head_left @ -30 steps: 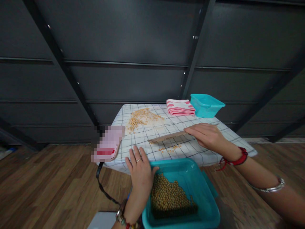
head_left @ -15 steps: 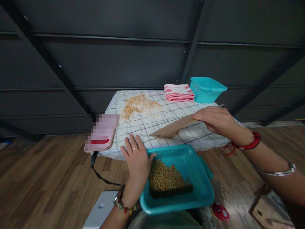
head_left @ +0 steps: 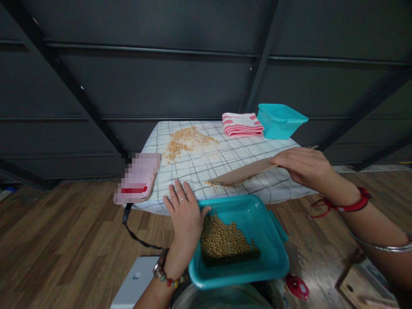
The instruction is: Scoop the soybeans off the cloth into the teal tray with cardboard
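Note:
Fingers spread, my left hand (head_left: 186, 216) lies flat at the front edge of the cloth-covered table. Its thumb reaches over the rim of a teal plastic tub (head_left: 272, 262), which holds a heap of yellowish beans (head_left: 227, 240), likely soybeans. My right hand (head_left: 304, 165) pinches one end of a flat brown piece of cardboard (head_left: 243, 172), tilted low over the cloth behind the tub. A few loose beans (head_left: 210, 183) show by the cardboard's left end; what lies under it is mostly hidden. Farther back, more beans (head_left: 177, 148) are scattered with a pale, grainy material (head_left: 202, 141).
A folded pink-and-white towel (head_left: 243, 125) and a second teal tub (head_left: 280, 124) stand at the table's back right. At the left edge sits a pink, blurred-out device (head_left: 138, 178) with a black strap (head_left: 135, 236). A dark panelled wall (head_left: 167, 86) rises behind the checked cloth (head_left: 189, 171).
My right hand has moved to the right with the cardboard, exposing a few beans at its left end. My left hand and the tub have stayed in place.

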### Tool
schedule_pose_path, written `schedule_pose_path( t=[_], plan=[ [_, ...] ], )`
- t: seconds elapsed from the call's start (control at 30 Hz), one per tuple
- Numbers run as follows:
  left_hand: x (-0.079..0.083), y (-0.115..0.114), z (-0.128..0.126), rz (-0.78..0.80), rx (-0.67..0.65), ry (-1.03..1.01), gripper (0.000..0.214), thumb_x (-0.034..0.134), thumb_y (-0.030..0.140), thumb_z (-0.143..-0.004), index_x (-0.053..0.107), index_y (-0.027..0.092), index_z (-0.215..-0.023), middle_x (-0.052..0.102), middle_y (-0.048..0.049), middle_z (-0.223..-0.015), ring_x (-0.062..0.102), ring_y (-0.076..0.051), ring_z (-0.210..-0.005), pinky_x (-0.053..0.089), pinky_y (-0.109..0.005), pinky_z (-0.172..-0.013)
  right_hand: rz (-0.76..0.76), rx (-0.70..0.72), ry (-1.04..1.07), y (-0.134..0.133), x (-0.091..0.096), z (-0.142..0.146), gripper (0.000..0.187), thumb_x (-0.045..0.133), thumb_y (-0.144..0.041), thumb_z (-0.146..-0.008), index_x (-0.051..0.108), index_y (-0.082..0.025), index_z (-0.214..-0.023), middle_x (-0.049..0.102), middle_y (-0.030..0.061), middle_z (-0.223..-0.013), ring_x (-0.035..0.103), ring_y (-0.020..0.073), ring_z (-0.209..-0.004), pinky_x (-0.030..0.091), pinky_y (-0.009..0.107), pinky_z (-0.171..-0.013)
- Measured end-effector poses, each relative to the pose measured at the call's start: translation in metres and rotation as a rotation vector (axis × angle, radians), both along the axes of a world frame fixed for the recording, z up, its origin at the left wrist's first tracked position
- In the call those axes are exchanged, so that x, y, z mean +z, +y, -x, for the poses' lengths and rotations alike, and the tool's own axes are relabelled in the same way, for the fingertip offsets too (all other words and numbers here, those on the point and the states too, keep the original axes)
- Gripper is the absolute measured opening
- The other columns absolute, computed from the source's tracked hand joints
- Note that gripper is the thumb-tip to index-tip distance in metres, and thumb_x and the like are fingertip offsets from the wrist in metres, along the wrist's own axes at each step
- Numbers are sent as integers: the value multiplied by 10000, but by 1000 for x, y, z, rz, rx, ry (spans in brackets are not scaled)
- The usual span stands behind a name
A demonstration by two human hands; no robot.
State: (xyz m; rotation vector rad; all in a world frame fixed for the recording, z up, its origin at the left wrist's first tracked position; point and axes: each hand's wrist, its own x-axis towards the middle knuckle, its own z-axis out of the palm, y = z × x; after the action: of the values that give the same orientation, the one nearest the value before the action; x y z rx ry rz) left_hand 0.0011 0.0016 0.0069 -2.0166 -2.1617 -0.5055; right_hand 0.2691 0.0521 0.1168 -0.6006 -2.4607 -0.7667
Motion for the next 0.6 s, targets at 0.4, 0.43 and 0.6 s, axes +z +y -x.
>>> schedule_pose_path(
  t=[0.4, 0.43, 0.6],
  plan=[
    [-1, -1, 1, 8, -10, 20, 790, 599, 432, -680, 336, -8, -1281, 343, -312, -1351, 290, -426, -1259, 235, -631, -980, -96, -87, 20, 6, -3, 5, 346, 392, -1, -772, 533, -203, -1016, 660, 36, -805, 618, 144, -753, 498, 273, -677],
    [-1, -1, 1, 3, -9, 19, 786, 600, 429, -680, 339, -6, -1280, 347, -309, -1350, 294, -424, -1257, 237, -630, -979, -95, -85, 26, 5, -2, 3, 352, 400, 5, -766, 531, -203, -1018, 660, 39, -812, 618, 145, -760, 499, 273, -686],
    [1, -1, 0, 34, 7, 8, 783, 632, 393, -663, 357, -20, -1268, 342, -315, -1350, 297, -429, -1255, 246, -625, -980, -59, -71, -24, -3, 3, -1, 298, 427, 6, -776, 524, -179, -988, 662, 49, -816, 614, 136, -759, 498, 258, -699]
  ],
)
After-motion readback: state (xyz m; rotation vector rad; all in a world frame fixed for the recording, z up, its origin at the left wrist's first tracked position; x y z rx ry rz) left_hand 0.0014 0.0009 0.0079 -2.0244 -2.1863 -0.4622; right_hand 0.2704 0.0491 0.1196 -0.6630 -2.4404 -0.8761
